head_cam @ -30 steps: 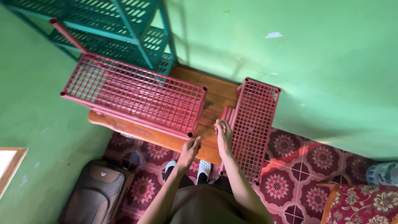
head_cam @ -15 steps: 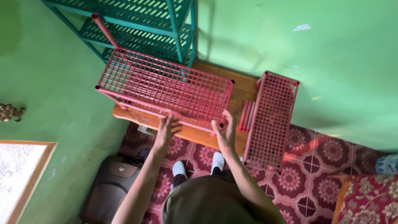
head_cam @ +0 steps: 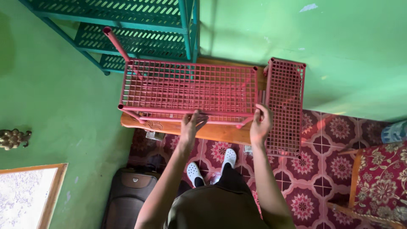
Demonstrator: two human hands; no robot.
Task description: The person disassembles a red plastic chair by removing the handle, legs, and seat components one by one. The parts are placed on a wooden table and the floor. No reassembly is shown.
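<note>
Red shelf rack [head_cam: 190, 89] now squared, both hands gripping.

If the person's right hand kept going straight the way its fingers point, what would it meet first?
The right hand already grips the red grid shelf at its near corner; further on it would probably meet the green wall, though depth is unclear.

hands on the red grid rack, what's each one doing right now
Left hand: closed on the front edge of the red grid shelf.
Right hand: closed on the same shelf's front right corner.
</note>
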